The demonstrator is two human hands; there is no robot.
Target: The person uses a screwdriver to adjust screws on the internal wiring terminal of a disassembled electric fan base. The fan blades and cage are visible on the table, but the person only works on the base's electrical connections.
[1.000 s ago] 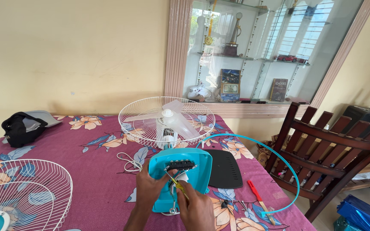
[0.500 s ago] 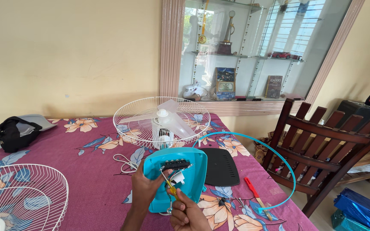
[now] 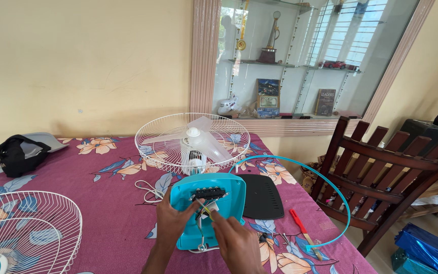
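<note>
A turquoise fan base (image 3: pixel 229 195) lies upturned on the purple floral table cloth (image 3: pixel 102 213), its black switch block and wires showing. My left hand (image 3: pixel 174 220) grips the base's left edge. My right hand (image 3: pixel 234 238) pinches a thin yellow-handled tool at the wires inside the base. Behind the base lies the fan head: a white wire guard (image 3: pixel 178 139) with clear blades and a white hub (image 3: pixel 193 133).
A black base cover (image 3: pixel 264 200) lies right of the base. A turquoise rim ring (image 3: pixel 330 187) loops over the table's right edge. A red-handled screwdriver (image 3: pixel 300 226) and small screws lie near. Second white guard (image 3: pixel 21 228) at left, black bag (image 3: pixel 19 152) far left, wooden chair (image 3: pixel 386 177) right.
The camera view has tilted slightly upward and the hands sit lower in frame. My hands stay on the turquoise base, the right one still working the tool at the wires.
</note>
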